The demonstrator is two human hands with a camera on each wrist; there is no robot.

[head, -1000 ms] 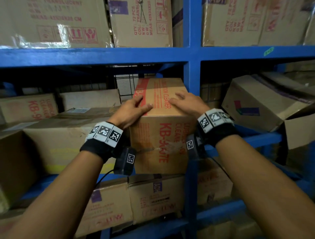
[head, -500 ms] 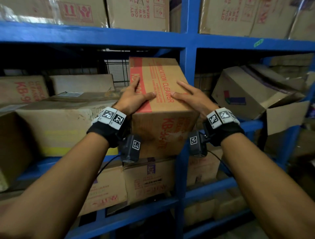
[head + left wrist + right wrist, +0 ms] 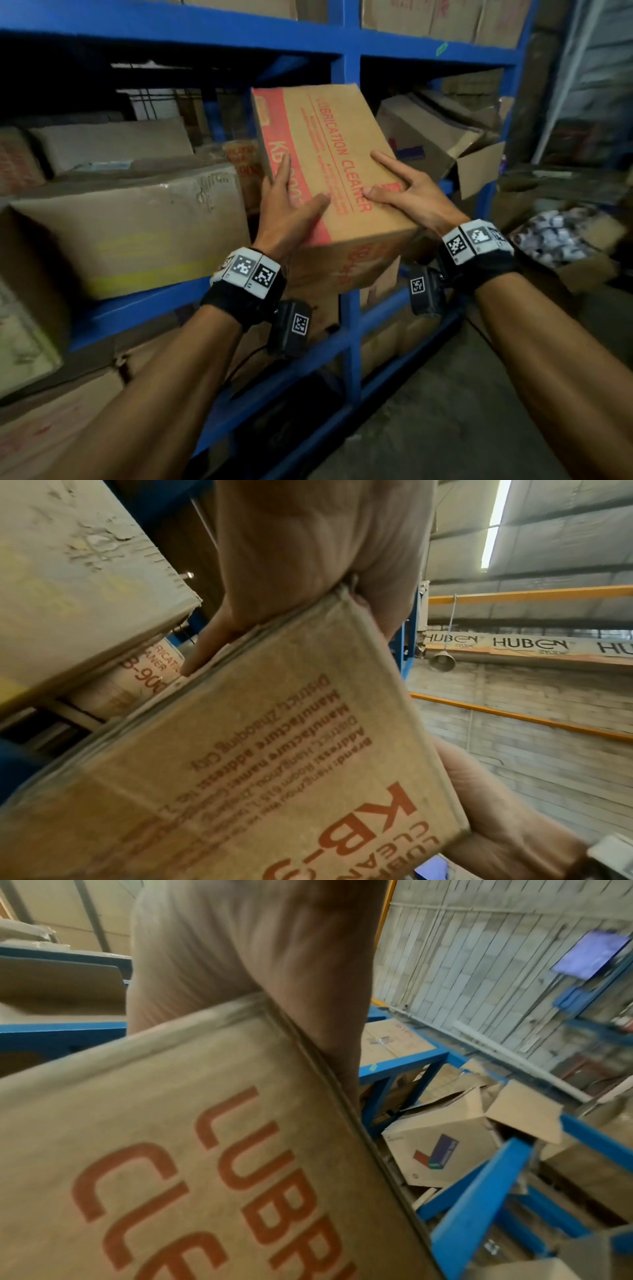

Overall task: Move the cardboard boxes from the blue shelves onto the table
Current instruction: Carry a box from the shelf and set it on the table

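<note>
From the head view: the cardboard box (image 3: 329, 178) with red print is in the air, out in front of the blue shelves (image 3: 349, 212), tilted with its far end up. The left hand (image 3: 291, 212) sits at the near left edge, fingers straight and spread along the side, thumb flat across the top. The right hand (image 3: 407, 195) mirrors it on the right edge, fingers splayed, thumb lying on the print. Both are clamping it from the sides rather than curling round it. No table is in sight here, so I'd say this is the carry-off stage: best to keep the squeeze even, level the box out, and mind the blue upright just behind it when turning away. A big box (image 3: 130, 226) sits on the shelf to the left, and an open box (image 3: 435, 137) lies tipped on the right.

Left wrist view: the palm (image 3: 308, 555) wraps the box's corner, one finger (image 3: 202, 653) stretched flat along the edge.

Right wrist view: the hand (image 3: 240, 947) presses over the box (image 3: 171, 1150) edge; its fingertips are out of sight, so their spread can't be told from here.
</note>
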